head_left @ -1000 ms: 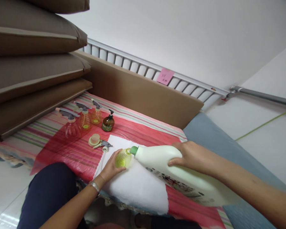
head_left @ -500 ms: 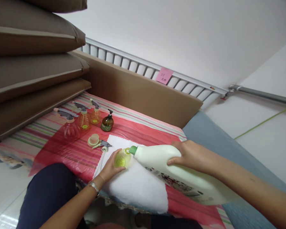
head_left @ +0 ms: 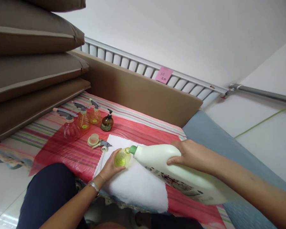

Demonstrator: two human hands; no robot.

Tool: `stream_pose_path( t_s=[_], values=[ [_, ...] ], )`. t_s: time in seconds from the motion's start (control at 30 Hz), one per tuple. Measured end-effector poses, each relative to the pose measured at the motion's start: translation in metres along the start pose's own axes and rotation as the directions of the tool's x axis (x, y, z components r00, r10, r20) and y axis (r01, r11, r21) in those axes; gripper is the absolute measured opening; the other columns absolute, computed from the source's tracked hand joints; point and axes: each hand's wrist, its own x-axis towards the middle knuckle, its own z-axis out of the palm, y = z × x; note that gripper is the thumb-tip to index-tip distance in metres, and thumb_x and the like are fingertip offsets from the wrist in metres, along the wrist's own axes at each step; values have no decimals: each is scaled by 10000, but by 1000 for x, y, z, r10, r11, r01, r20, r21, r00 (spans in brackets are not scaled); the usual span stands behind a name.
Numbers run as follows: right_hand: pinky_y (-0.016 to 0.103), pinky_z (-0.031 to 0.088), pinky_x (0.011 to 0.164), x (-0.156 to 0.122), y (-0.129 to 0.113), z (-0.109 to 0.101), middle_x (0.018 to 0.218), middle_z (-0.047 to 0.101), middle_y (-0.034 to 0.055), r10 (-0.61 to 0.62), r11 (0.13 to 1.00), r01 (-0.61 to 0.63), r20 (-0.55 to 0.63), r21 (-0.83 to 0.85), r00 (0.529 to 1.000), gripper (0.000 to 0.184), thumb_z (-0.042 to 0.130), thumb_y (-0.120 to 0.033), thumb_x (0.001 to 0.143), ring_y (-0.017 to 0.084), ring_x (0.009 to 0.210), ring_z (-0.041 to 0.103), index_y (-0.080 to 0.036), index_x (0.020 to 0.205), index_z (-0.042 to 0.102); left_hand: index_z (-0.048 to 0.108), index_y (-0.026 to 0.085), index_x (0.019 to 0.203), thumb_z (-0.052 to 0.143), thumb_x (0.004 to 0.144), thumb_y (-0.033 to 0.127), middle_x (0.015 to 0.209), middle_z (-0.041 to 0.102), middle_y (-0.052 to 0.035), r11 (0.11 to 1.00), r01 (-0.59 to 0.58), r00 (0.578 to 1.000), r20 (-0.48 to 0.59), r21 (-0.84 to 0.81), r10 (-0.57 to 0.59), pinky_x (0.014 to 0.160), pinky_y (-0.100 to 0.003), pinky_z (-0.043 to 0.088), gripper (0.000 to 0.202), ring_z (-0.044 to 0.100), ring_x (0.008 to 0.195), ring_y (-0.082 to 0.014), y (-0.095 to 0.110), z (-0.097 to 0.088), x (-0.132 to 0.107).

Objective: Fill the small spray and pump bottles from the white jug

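My left hand (head_left: 111,167) is closed around a small yellow-tinted spray bottle (head_left: 122,158) with its top off, tilted over a white cloth (head_left: 133,190). Some liquid shows inside it. My right hand (head_left: 186,154) grips a large pale green jug (head_left: 157,156) lying nearly on its side. The jug's green spout (head_left: 132,149) meets the small bottle's open mouth; whether they touch I cannot tell. A loose grey trigger spray head (head_left: 105,144) rests at the cloth's left corner, close to a round pale cap (head_left: 94,139).
Several trigger spray bottles (head_left: 83,120) stand at the left on red plastic sheeting (head_left: 143,128), with a brown pump bottle (head_left: 107,122) beside them. Stacked brown cushions (head_left: 38,70) rise at the left. A brown board (head_left: 138,92) leans along the back before a white radiator.
Almost nothing differs. Both hands, the jug and the small bottle hold practically the same positions, and the view has shifted only very slightly.
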Motion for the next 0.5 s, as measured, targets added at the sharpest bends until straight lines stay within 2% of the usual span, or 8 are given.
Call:
stream_pose_path(
  t_s=[0.3,0.5],
  values=[
    [317,404,629,0,-2,-1,906,687,125,-5,1000,5,-2,13,1000,371,634,-506,723,293,829,636,-179,899,625,435,219,1299,804,596,280,1342,509,-137,1000,15,1000,9,-15,-15,1120,-503,295,796,446,1289,-306,1,0,1],
    [312,398,618,0,1,1,899,688,119,-1,1000,1,-4,16,1000,376,643,-510,712,291,821,638,-183,895,625,407,204,1317,797,624,303,1360,488,-150,1000,-16,1000,19,14,16,1122,-503,292,801,435,1296,-304,-3,0,0]
  ],
)
